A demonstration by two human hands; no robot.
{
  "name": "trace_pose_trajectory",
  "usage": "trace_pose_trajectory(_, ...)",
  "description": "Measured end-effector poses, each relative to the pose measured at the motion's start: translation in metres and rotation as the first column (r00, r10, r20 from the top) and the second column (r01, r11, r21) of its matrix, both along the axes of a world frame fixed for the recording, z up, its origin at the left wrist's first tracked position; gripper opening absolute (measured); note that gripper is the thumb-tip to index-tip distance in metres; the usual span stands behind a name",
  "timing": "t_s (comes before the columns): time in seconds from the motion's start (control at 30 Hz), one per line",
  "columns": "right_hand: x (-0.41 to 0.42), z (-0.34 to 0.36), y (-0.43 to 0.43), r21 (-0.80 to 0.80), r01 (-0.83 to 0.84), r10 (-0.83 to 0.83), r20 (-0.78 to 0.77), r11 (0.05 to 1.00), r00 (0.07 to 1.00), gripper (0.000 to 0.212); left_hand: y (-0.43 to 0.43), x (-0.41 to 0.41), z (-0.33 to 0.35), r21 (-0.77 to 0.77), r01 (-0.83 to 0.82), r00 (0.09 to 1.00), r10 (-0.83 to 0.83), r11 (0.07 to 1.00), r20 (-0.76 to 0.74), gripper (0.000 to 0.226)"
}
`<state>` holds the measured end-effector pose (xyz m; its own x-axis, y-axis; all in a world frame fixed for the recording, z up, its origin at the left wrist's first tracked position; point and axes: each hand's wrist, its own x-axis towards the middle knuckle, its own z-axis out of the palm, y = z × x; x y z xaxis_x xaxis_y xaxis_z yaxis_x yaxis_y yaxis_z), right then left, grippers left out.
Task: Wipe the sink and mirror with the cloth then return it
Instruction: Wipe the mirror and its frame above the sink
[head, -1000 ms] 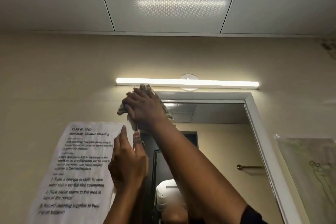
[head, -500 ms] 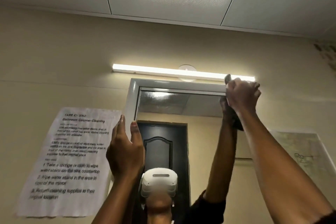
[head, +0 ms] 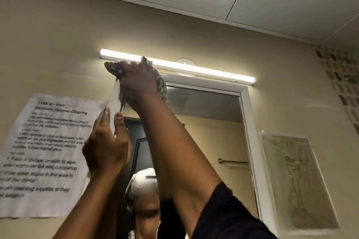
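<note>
A white-framed mirror [head: 209, 122] hangs on the beige wall. My right hand [head: 138, 81] presses a patterned cloth [head: 162, 87] against the mirror's top left corner, just under the light bar. The cloth sticks out on both sides of the hand. My left hand [head: 106, 145] lies flat with fingers up against the mirror's left frame edge, holding nothing. The sink is out of view.
A lit light bar [head: 194, 69] runs above the mirror. A paper instruction sheet [head: 40, 153] is taped to the wall on the left, a sketch in a plastic sleeve [head: 297, 178] on the right. The mirror reflects a dark door and a towel rail [head: 232, 161].
My right hand with the cloth has swept from the mirror's top right corner back to its top left corner. My left hand has stayed on the left frame edge.
</note>
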<state>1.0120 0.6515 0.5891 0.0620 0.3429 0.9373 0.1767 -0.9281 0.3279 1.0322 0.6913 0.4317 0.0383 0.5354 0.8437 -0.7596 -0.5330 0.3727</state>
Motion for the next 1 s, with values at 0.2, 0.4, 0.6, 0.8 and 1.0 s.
trace_pose_trajectory(0.2, -0.023, -0.001, -0.117, 0.155, 0.021, -0.038, 0.109, 0.988, 0.993, 0.034, 0.001, 0.007, 0.000, -0.002, -0.010, 0.999, 0.011, 1.000, 0.032, 0.064)
trace_pose_trajectory(0.4, -0.041, -0.016, -0.236, 0.432, 0.134, -0.188, 0.084, 0.892, 0.979, 0.037, 0.000, 0.006, 0.000, -0.025, 0.009, 0.999, -0.008, 1.000, 0.032, 0.065)
trace_pose_trajectory(0.6, -0.047, -0.086, -0.244, 0.501, 0.202, -0.226, -0.012, 0.842, 0.974, 0.051, 0.002, 0.006, -0.001, -0.032, 0.059, 0.998, -0.058, 0.998, 0.034, 0.060)
trace_pose_trajectory(0.8, -0.053, -0.262, -0.244, 0.590, 0.116, -0.146, 0.003, 0.799, 0.989, 0.049, 0.003, 0.007, -0.002, -0.032, 0.116, 0.992, -0.115, 0.993, 0.047, 0.063)
trace_pose_trajectory(1.0, -0.052, -0.266, -0.246, 0.620, 0.094, -0.123, 0.005, 0.779, 0.992, 0.053, 0.001, 0.006, -0.002, -0.024, 0.104, 0.994, -0.103, 0.994, 0.035, 0.064)
